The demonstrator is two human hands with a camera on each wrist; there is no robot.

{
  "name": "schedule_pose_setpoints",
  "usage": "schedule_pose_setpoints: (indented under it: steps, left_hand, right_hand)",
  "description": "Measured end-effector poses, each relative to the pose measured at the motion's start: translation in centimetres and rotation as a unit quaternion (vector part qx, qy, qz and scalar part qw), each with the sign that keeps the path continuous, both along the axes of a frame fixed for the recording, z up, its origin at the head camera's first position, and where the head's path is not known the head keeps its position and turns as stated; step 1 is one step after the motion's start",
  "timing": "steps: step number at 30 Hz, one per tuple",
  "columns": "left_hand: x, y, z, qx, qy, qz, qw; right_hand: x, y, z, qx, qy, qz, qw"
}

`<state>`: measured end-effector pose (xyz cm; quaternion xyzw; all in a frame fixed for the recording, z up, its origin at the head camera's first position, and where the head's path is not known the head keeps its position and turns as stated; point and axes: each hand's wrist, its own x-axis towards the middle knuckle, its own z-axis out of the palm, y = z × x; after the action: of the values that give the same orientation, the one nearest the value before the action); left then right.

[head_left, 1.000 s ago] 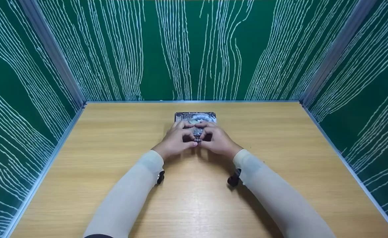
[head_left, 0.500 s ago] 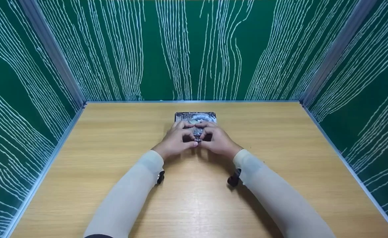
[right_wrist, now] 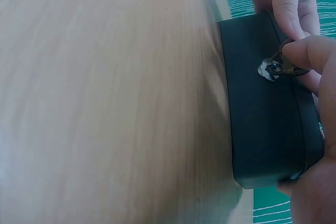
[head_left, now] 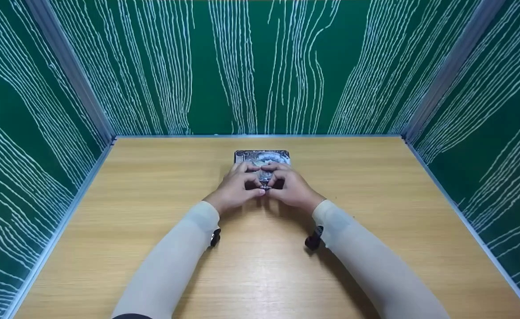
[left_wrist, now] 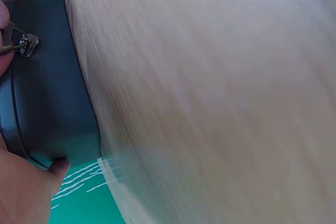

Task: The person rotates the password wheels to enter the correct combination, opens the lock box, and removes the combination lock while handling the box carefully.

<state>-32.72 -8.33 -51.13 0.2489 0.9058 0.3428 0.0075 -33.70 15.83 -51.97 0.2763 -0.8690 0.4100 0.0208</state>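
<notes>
A dark box (head_left: 262, 157) with a grey patterned lid sits on the table toward the back in the head view. On its plain dark front is a small metal clasp (right_wrist: 270, 70) with a wire loop. My left hand (head_left: 237, 187) grips the box from the left, a finger against its side and the thumb at the clasp. From the other side my right hand (head_left: 294, 188) grips it, its thumb on the wire loop in the right wrist view. Both thumbs nearly meet at the front middle. The fingers cover part of the lid.
The wooden table (head_left: 260, 266) runs up to green walls (head_left: 353, 53) with wavy white lines at the back and both sides. Metal posts (head_left: 73, 71) stand at the back corners. Dark wrist devices (head_left: 314, 239) sit under both sleeves.
</notes>
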Motion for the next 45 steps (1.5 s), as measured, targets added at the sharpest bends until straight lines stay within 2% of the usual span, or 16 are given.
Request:
schedule_pose_setpoints:
  steps: [13, 26, 45]
  left_hand:
    - [0.12, -0.02, 0.09, 0.000, -0.017, 0.006, 0.9998]
    - [0.11, 0.00, 0.06, 0.007, -0.018, 0.006, 0.9998]
    - [-0.03, 0.02, -0.03, -0.008, -0.016, 0.005, 0.9998]
  right_hand:
    - [0.11, -0.05, 0.07, 0.001, -0.008, -0.006, 0.9999]
    - [0.01, -0.02, -0.03, 0.000, -0.011, -0.003, 0.9999]
    - [0.00, 0.01, -0.16, -0.010, -0.015, -0.004, 0.9998]
